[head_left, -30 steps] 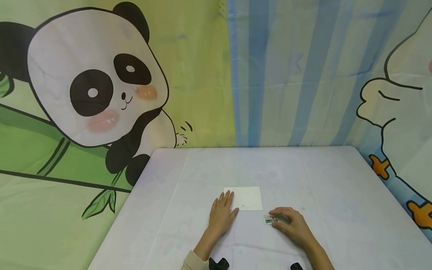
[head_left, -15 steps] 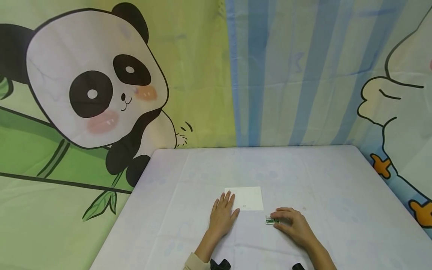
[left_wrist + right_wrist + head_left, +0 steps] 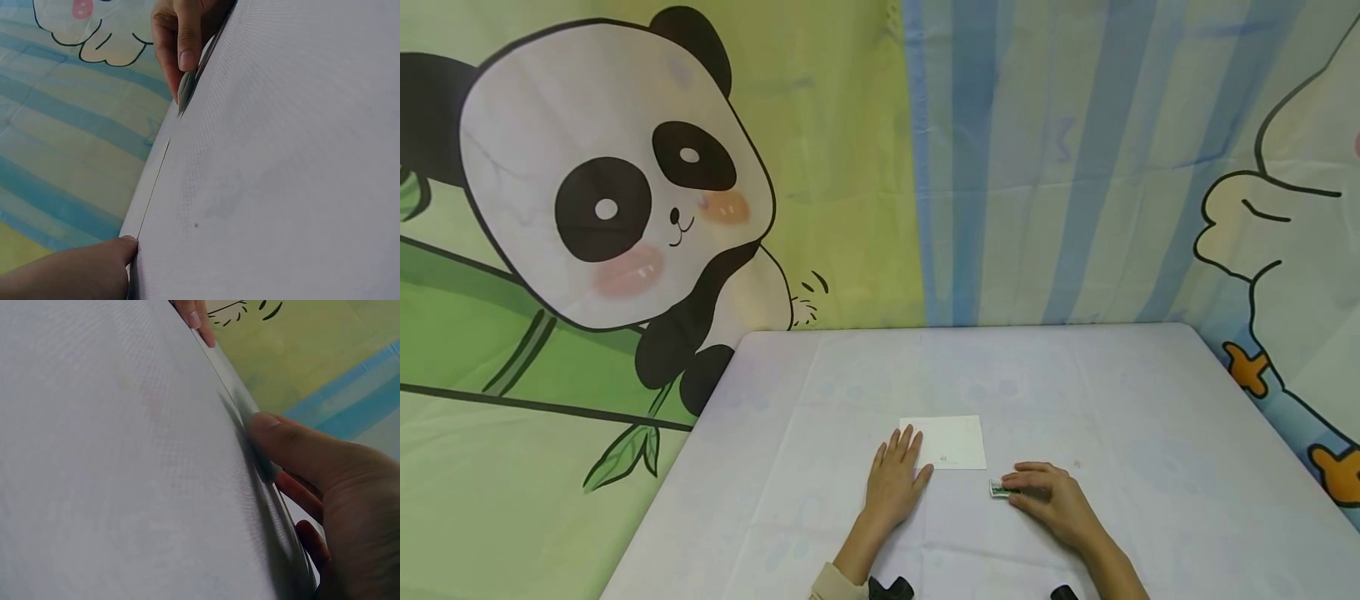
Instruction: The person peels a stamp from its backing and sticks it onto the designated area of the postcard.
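A white card (image 3: 955, 442) with a small mark near its lower edge lies flat on the table. Over its left edge rests my left hand (image 3: 892, 479), fingers straight and spread, thumb at the near edge. To the right, my right hand (image 3: 1052, 496) pinches a small stamp (image 3: 997, 490) with a green picture and white border between thumb and fingers. In the left wrist view the stamp (image 3: 185, 90) looks bowed, close over the cloth. The right wrist view shows the right thumb (image 3: 269, 422) pressed against it; the fingers hide part of the stamp.
A pale cloth covers the table (image 3: 1060, 375), its far edge against a printed curtain (image 3: 850, 167) with a panda. Black wrist straps (image 3: 891, 588) show at the bottom of the head view.
The stamp shows as a narrower strip in the right hand's pinch and looks more bent or tilted. The left hand stays on the card; both hands have hardly moved.
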A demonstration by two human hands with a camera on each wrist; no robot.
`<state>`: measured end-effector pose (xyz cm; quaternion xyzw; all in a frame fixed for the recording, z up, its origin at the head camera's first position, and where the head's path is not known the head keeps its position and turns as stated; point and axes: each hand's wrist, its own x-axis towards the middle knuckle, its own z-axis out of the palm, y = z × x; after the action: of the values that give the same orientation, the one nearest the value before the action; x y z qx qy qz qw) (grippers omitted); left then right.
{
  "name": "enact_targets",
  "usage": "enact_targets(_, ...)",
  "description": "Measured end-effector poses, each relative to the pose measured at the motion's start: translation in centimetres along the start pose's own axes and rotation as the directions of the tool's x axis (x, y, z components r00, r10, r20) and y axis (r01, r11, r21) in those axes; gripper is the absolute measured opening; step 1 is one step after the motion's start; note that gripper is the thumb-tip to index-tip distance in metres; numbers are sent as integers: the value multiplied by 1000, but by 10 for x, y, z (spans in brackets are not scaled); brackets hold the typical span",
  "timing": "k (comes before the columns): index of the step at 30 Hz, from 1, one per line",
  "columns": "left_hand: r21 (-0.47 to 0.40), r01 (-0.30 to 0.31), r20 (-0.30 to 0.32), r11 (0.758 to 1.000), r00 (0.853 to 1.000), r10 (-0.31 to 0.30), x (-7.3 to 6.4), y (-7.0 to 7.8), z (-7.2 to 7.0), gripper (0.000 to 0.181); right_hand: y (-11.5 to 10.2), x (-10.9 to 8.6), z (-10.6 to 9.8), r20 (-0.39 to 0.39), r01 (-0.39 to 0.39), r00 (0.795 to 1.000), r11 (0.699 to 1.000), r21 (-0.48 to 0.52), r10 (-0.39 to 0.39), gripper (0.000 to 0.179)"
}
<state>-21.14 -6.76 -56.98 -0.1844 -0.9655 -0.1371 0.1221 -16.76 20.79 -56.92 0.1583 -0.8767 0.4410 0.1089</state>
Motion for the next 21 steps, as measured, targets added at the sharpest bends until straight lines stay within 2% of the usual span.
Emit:
enact_targets(11, -29, -4, 9, 1000, 1000, 4, 0, 1, -1, 58, -2, -1, -1, -19, -18, 1000, 1000, -25, 17, 20)
enact_targets(16, -44, -3, 9, 999, 1000, 3, 0, 1, -2, 58, -4, -1, 0, -31, -1, 1000, 1000, -15, 1, 16)
enact_targets(21, -63, -1, 9, 998, 1000, 1, -1, 2, -5, 59, -5, -1, 2, -64, 28, 997, 999, -46, -31, 11)
